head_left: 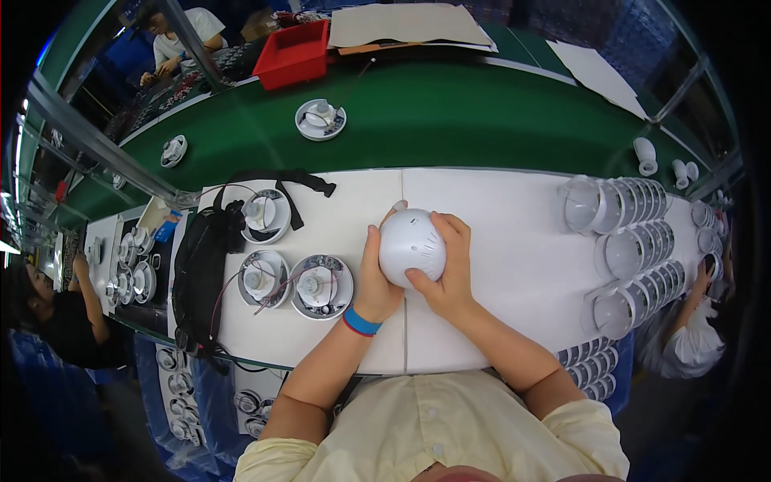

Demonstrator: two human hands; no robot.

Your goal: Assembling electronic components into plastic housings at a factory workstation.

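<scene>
Between both palms, over the middle of the white tabletop [514, 241], I hold a round white plastic housing [411, 245] with a row of slots and small holes on its upper face. My left hand [377, 283] wraps its left side, and a blue band circles that wrist. My right hand [451, 269] grips the right side, its thumb lying across the lower front. The underside of the housing is hidden. Just left of my left hand sit white round bases [322, 287] with pale inner parts and thin wires; two more bases [263, 279] stand beside and behind.
Several stacks of clear cups with white rims [618, 255] lie at the right. A black bag [205, 277] with straps rests at the left. Beyond the table, a green conveyor [450, 120] carries similar bases [321, 120]. A red bin [294, 56] stands past it. Co-workers sit around.
</scene>
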